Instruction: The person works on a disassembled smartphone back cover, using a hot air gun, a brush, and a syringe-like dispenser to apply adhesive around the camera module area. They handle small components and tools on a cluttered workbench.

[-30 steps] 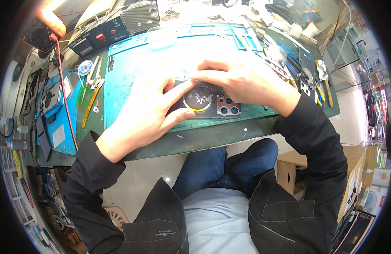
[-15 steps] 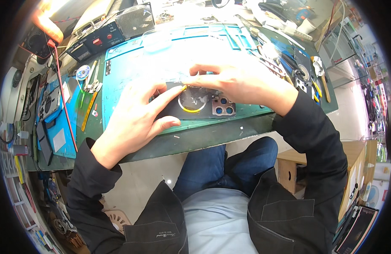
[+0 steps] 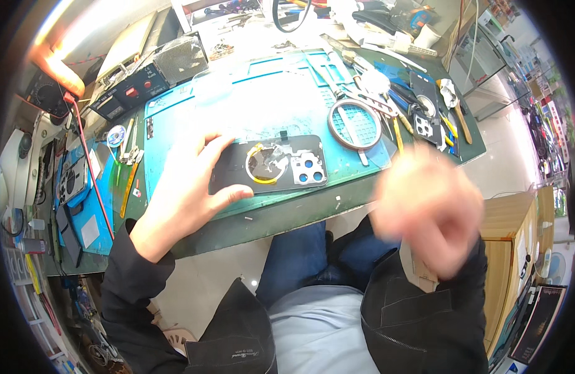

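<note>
The right hand [image 3: 427,209] has swung away from the work since half a second ago, and more of the dark phone back panel [image 3: 272,163] now shows from where I stand. The panel lies flat near the front edge of the blue work mat [image 3: 256,103], its metal camera plate [image 3: 309,168] toward the right and a yellow-edged ring [image 3: 267,181] near its middle, with torn, greyish patches inside. The left hand [image 3: 187,193] spans the panel's left end, thumb and forefinger spread wide, the thumb along the lower edge and the forefinger by the upper corner; I can't tell whether they grip it. The right hand, blurred and loosely curled, is in the air over the table's front edge; I can't tell whether it holds anything. Right of the panel, a brown-rimmed hoop [image 3: 330,124] sits on the mat, and beyond it lie blue-handled pliers [image 3: 397,100] and another dark phone panel [image 3: 427,93]. Off to the left are a solder spool [image 3: 116,136], an amber strip [image 3: 130,190] and a red cable [image 3: 93,165], with a black box with red switches [image 3: 131,90] behind.
</note>
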`<action>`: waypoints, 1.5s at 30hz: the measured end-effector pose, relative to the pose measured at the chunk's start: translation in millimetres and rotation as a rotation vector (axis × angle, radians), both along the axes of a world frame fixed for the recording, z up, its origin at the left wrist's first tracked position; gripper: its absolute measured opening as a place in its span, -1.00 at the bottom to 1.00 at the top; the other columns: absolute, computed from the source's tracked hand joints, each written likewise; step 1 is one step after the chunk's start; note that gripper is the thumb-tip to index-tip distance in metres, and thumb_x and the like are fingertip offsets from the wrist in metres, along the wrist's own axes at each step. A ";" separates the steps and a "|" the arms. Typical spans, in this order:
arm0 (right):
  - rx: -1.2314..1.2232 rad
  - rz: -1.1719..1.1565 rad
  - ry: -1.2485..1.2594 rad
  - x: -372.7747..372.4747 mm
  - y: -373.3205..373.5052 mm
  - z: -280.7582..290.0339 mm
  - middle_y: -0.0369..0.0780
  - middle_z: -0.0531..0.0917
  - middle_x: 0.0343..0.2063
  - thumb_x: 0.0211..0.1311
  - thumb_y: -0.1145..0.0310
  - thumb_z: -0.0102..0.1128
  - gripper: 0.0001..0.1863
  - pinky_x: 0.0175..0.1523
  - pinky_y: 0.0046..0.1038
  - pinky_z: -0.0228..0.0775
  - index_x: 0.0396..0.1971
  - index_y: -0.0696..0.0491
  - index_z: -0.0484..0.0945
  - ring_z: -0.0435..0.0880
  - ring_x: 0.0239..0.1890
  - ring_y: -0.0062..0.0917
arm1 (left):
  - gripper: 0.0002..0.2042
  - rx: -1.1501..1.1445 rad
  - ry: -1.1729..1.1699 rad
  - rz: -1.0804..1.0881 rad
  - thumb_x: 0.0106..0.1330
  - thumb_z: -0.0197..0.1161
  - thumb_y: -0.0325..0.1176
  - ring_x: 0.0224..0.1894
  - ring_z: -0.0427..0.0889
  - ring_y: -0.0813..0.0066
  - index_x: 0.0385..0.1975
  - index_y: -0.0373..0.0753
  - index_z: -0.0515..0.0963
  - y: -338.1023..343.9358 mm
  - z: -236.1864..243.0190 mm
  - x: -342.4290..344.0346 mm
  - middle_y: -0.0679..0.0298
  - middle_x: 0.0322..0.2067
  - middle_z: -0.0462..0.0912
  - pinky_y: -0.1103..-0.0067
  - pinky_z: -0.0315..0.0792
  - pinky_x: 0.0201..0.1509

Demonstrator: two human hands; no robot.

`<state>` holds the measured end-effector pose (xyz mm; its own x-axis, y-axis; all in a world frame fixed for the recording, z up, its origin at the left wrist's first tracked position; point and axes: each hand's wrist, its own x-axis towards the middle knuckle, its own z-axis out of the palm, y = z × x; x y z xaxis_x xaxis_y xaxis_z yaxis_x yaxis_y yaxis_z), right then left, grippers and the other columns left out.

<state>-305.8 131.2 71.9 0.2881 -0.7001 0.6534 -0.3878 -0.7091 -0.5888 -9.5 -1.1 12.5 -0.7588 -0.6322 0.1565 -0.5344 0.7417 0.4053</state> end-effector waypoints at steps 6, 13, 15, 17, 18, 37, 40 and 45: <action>0.404 0.687 -0.663 18.9 77.6 26.6 -0.07 0.78 -0.31 0.27 0.49 0.47 -0.86 -0.42 -0.59 0.50 -0.22 0.21 0.80 0.72 -0.45 -0.47 | -0.30 0.074 -0.123 -0.018 0.05 0.63 -0.22 0.25 0.44 0.00 0.18 -0.34 0.48 -3.9 18.1 -16.1 0.04 0.13 0.48 0.28 0.34 0.37; 0.249 0.667 -0.471 0.3 82.0 3.4 -0.13 0.74 -0.36 0.29 0.50 0.40 -0.91 -0.39 -0.44 0.57 -0.32 0.22 0.74 0.71 -0.46 -0.37 | -0.27 -0.073 -0.072 -0.077 0.00 0.65 -0.19 0.22 0.48 -0.01 0.17 -0.36 0.49 -2.2 16.9 -18.9 0.04 0.10 0.53 0.28 0.39 0.29; 0.072 0.197 -0.107 -11.6 75.9 -9.6 -0.16 0.73 -0.34 0.22 0.53 0.37 -0.93 -0.36 -0.35 0.59 -0.31 0.18 0.72 0.71 -0.43 -0.33 | -0.29 -0.082 -0.052 -0.122 0.02 0.64 -0.19 0.20 0.50 0.00 0.17 -0.35 0.50 -3.5 18.3 -32.3 0.05 0.09 0.54 0.28 0.41 0.27; -0.013 -0.362 0.316 -24.3 42.2 -30.7 -0.22 0.72 -0.23 0.11 0.51 0.42 -0.72 -0.18 -0.31 0.60 -0.13 0.06 0.70 0.71 -0.25 -0.30 | -0.30 -0.064 -0.131 -0.162 0.05 0.61 -0.21 0.20 0.51 -0.01 0.20 -0.33 0.49 -3.2 25.9 -32.4 0.05 0.12 0.54 0.28 0.41 0.30; -0.030 -0.487 0.348 -28.0 24.4 -45.0 -0.23 0.71 -0.19 0.14 0.50 0.42 -0.68 -0.11 -0.31 0.59 -0.07 0.01 0.70 0.69 -0.18 -0.29 | -0.31 -0.058 -0.166 -0.186 0.07 0.60 -0.22 0.21 0.51 -0.02 0.21 -0.31 0.49 -5.0 29.7 -33.0 0.05 0.13 0.54 0.29 0.41 0.32; 0.576 -0.121 -0.575 40.6 19.7 -71.9 -0.22 0.77 -0.16 0.36 0.43 0.41 -0.56 -0.11 -0.54 0.60 0.18 0.20 0.54 0.75 -0.17 -0.64 | -0.73 0.752 0.558 0.125 0.37 0.45 -0.49 -0.04 0.64 0.61 -0.09 -0.31 0.48 45.7 16.6 -40.7 0.26 -0.13 0.70 0.60 0.51 0.09; 0.569 -0.176 -0.575 51.7 21.8 -78.0 -0.26 0.75 -0.31 0.35 0.47 0.37 -0.68 -0.21 -0.56 0.56 0.05 0.21 0.59 0.70 -0.32 -0.71 | -0.69 0.883 0.621 0.105 0.38 0.44 -0.48 0.02 0.62 0.60 -0.01 -0.30 0.45 74.2 10.3 -40.3 0.26 -0.03 0.67 0.59 0.51 0.13; 0.523 -0.162 -0.522 51.4 40.8 -63.2 -0.24 0.70 -0.48 0.31 0.46 0.36 -0.82 -0.32 -0.50 0.54 -0.18 0.21 0.61 0.69 -0.46 -0.64 | -0.59 0.878 0.806 0.000 0.42 0.39 -0.50 0.07 0.63 0.56 0.19 -0.36 0.42 87.9 26.0 -46.9 0.21 0.03 0.66 0.61 0.49 0.18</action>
<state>-254.4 172.1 8.7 -0.1004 -0.9637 0.2473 -0.0422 -0.2442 -0.9688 -56.5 86.9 38.6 -0.6407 -0.7611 0.1016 0.1069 0.0426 0.9934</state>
